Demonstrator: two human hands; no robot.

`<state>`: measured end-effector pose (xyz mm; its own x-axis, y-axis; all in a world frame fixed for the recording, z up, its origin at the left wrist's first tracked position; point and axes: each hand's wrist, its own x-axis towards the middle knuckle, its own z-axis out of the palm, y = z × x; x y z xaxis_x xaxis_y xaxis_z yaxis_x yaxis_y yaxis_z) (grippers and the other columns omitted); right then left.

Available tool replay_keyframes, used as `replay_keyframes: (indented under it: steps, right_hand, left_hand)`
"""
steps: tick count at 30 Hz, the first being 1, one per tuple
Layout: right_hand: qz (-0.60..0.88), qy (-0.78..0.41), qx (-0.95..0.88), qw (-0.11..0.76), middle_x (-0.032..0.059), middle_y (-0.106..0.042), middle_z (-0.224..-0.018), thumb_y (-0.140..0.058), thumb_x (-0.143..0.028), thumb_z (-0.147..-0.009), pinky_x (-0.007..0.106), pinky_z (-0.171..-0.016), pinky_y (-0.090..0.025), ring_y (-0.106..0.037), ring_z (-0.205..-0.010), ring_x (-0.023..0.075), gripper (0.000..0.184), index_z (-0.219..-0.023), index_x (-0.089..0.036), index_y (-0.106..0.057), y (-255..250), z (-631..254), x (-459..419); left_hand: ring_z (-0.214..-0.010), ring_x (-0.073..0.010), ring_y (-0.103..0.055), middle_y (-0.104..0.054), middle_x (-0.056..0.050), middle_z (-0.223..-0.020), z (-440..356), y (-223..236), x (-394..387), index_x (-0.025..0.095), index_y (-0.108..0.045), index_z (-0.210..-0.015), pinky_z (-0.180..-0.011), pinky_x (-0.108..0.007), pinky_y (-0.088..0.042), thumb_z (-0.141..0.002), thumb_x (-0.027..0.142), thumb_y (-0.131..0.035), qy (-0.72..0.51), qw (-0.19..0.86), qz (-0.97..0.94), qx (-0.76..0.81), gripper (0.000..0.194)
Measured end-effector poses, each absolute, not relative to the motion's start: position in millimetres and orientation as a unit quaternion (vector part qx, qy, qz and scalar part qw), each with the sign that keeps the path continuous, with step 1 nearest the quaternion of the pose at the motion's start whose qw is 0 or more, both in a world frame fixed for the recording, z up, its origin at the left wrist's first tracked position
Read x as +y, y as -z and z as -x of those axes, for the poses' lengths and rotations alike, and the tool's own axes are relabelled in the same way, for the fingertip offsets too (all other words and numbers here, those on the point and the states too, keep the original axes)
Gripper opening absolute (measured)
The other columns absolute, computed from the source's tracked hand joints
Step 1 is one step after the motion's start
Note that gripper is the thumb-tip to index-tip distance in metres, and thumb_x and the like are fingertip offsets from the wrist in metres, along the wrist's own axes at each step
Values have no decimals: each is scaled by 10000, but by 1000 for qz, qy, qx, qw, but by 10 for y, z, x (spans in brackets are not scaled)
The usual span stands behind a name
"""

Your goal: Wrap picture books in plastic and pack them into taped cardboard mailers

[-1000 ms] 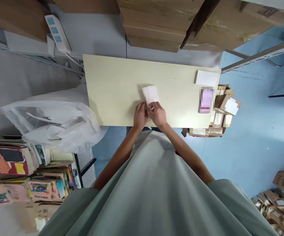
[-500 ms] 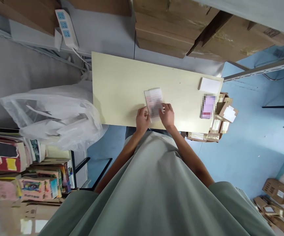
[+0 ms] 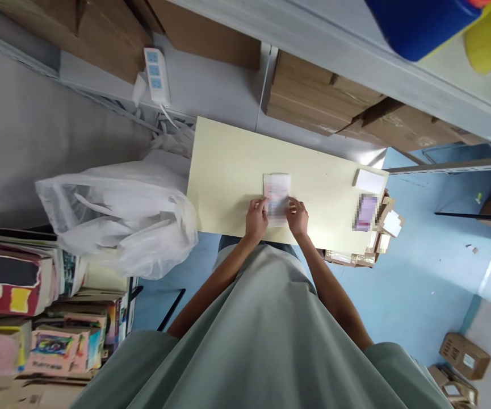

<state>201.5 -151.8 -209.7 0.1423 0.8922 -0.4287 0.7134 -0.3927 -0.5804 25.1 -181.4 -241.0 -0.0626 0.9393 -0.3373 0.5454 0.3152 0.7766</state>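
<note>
A small white rectangular paper (image 3: 277, 193) with reddish and grey print lies near the front edge of the pale yellow table (image 3: 232, 170). I cannot make out whether it is one sheet or several layers. My left hand (image 3: 256, 218) pinches its left edge with curled fingers. At the opposite edge, my right hand (image 3: 297, 217) has thumb and fingers closed on the paper. Farther right on the table are a white stack of cards or paper (image 3: 369, 180) and a purple rectangular item (image 3: 365, 213), partly blurred out.
A translucent plastic bag (image 3: 117, 213) of white scraps bulges beside the table's left end. Books (image 3: 53, 346) fill a shelf at lower left. Cardboard boxes (image 3: 305, 94) and a power strip (image 3: 157, 76) line the back. Small cartons (image 3: 390, 221) stand off the right end.
The camera view has shifted, so the table appears lower and further right. The paper now sits straighter between my hands, and the fingers of my right hand have moved out to its right edge.
</note>
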Motion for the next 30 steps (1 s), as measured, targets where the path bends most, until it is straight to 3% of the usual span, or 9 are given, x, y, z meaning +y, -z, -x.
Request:
replay_keyframes:
  steps: [5, 12, 16, 19, 23, 30]
  right_hand:
    - [732, -390, -540, 143, 131, -750, -1280, -537, -173, -999, 378, -923, -656, -786, -934, 222, 443, -1410, -223, -694, 2253, -1114, -1175]
    - [722, -376, -566, 130, 152, -729, -1347, -526, -99, -989, 390, -999, -633, -794, -1014, 229, 493, -1446, -215, -671, 2388, 72, -523]
    - [720, -376, -571, 118, 162, -739, -1323, -588, -108, -980, 392, -988, -645, -813, -1002, 242, 457, -1417, -192, -686, 2261, 161, -400]
    - [696, -398, -579, 150, 184, -734, -1328, -649, -189, -992, 396, -956, -661, -817, -926, 233, 400, -1388, -165, -693, 2098, -23, -531]
    - [661, -433, -578, 204, 191, -751, -1306, -660, -273, -982, 441, -914, -683, -813, -930, 255, 382, -1350, -187, -713, 1884, -421, -913]
    - [597, -507, -582, 218, 193, -750, -1321, -624, -466, -981, 414, -812, -697, -807, -971, 263, 432, -1286, -187, -749, 1601, -1003, -1622]
  left_hand:
    - [-1286, -294, -717, -700, -150, -1389, 570, 2431, -1394, 229, -735, -1414, -1161, -443, -590, -883, -75, -462, -258, 368, -533, 717, 670]
    - [-1290, -294, -704, -746, -141, -1336, 1567, 2420, -642, 229, -784, -1305, -1227, -482, -535, -780, -63, -508, -251, 319, -503, 763, 661]
    - [-1241, -269, -729, -783, -129, -1300, 1711, 2243, -497, 213, -791, -1232, -1202, -454, -558, -831, 17, -591, -232, 350, -502, 756, 489]
    - [-1304, -270, -728, -806, -138, -1273, 1682, 2018, -654, 206, -794, -1119, -1212, -428, -550, -908, 81, -630, -247, 350, -501, 752, 296]
    - [-1238, -268, -771, -829, -124, -1276, 1562, 1694, -1157, 221, -788, -1072, -1168, -439, -586, -1001, 212, -644, -300, 358, -471, 748, 161]
    - [-1196, -277, -793, -841, -117, -1261, 1361, 1227, -2390, 225, -813, -1088, -1109, -457, -636, -1003, 435, -628, -417, 339, -365, 761, 293]
